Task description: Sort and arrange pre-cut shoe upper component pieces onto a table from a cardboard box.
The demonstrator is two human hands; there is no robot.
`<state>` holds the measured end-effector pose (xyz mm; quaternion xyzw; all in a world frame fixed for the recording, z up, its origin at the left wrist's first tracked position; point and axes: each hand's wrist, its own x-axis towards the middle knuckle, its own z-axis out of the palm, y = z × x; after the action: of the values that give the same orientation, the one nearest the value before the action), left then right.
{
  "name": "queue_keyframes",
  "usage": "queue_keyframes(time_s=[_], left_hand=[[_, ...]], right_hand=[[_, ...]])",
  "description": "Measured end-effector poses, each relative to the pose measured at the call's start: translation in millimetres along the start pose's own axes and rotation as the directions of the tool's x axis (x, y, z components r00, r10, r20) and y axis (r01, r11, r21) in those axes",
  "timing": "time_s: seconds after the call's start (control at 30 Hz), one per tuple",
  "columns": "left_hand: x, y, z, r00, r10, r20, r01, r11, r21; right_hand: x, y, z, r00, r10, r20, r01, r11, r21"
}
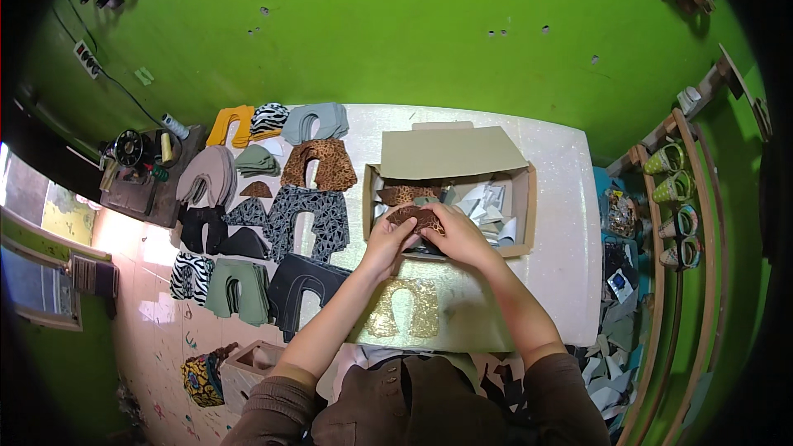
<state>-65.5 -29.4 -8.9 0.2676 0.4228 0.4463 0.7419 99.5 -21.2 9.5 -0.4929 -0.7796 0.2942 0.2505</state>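
Observation:
Both of my hands meet over the near side of an open cardboard box (453, 152) on the table. Between them is a small brown leopard-print shoe-upper piece (423, 220). My left hand (388, 241) pinches its left end, and my right hand (454, 234) grips the right end, thumbs on top. Inside the box, more leopard-print pieces (410, 195) lie beyond my fingers, with white and grey scraps (487, 205) to the right. Nearer to me, a gold glittery U-shaped piece (382, 311) rests flat between my forearms.
Stacks of cut shoe pieces cover the table's left, among them a leopard-print stack (334, 165) and a dark patterned stack (285, 219). A sewing machine (130, 149) stands at far left. Along the right, a wooden rack (652, 223) holds sandals (676, 187) beside scrap-filled containers.

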Motion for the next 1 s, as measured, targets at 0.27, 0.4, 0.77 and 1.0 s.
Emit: queue_keyframes(time_s=[0.27, 0.4, 0.77, 1.0], left_hand=[[-10, 41, -50, 0.996, 0.080, -0.039, -0.079, 0.997, 0.026], [-21, 68, -100, 0.991, 0.119, -0.062, -0.116, 0.992, 0.050], [-8, 128, -257, 0.959, 0.279, -0.046, -0.269, 0.952, 0.148], [21, 143, -338, 0.972, 0.234, -0.027, -0.179, 0.807, 0.564]], right_hand=[[34, -40, 41, 0.995, -0.036, -0.094, 0.022, 0.990, -0.141], [61, -70, 74, 0.996, 0.093, 0.012, -0.093, 0.970, 0.224], [156, -129, 195, 0.962, 0.199, 0.186, -0.272, 0.694, 0.667], [203, -124, 248, 0.958, 0.284, 0.023, -0.278, 0.912, 0.303]])
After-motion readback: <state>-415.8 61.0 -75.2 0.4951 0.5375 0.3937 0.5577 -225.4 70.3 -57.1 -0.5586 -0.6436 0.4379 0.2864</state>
